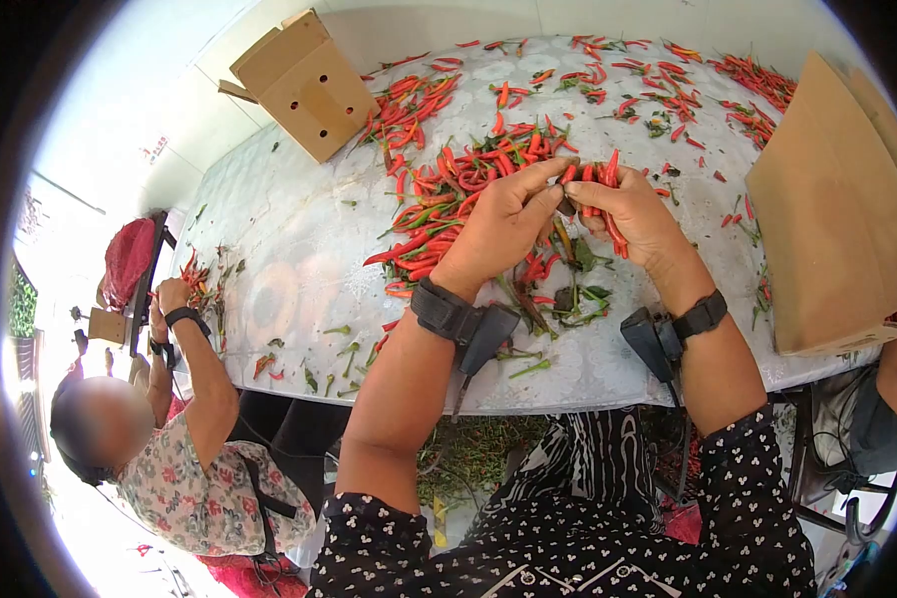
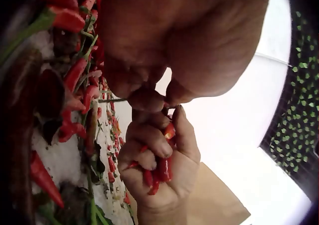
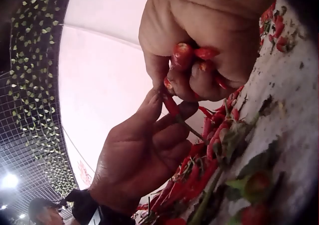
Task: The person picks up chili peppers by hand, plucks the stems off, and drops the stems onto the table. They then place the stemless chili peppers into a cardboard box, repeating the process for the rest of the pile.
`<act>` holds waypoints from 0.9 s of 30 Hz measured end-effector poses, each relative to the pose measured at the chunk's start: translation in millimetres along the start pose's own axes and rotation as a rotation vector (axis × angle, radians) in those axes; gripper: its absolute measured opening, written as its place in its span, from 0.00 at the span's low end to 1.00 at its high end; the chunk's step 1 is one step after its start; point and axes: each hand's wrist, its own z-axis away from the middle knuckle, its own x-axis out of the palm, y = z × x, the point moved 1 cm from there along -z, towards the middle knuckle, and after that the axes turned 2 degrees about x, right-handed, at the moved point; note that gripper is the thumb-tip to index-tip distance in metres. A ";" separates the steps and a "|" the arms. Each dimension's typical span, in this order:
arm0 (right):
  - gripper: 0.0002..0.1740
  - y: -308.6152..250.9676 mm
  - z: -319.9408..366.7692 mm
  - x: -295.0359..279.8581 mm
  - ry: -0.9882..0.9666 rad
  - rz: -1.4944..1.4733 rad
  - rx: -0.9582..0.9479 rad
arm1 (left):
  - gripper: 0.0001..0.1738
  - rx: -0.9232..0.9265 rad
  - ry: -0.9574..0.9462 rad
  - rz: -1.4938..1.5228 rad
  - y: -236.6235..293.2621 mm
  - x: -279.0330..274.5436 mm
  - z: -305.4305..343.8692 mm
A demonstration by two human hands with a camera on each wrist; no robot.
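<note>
Both hands meet over a heap of red chili peppers on the table. My left hand pinches a red chili pepper between thumb and fingers; its green stem sticks out below them in the right wrist view. Curled into my right hand are several red chili peppers, some with pale cut-looking ends facing out in the right wrist view. The right thumb and fingertips come right up to the left fingertips at the pinched chili. Leaves and green stems lie beneath the hands.
A cardboard box with holes stands at the back left, a larger cardboard box at the right. More chilies lie scattered along the far side of the pale tablecloth. Another person works at the left, near a smaller chili pile.
</note>
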 end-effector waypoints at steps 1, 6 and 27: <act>0.09 -0.7 0.2 1.6 0.018 -0.042 -0.011 | 0.20 0.000 0.004 0.039 -0.3 0.8 0.5; 0.09 1.4 -7.2 -11.2 0.023 -0.193 0.004 | 0.16 -0.041 0.075 0.000 -4.1 -1.1 -1.9; 0.09 -2.4 2.0 7.2 0.022 -0.085 -0.216 | 0.13 -0.036 0.238 -0.482 -3.4 -9.7 -0.9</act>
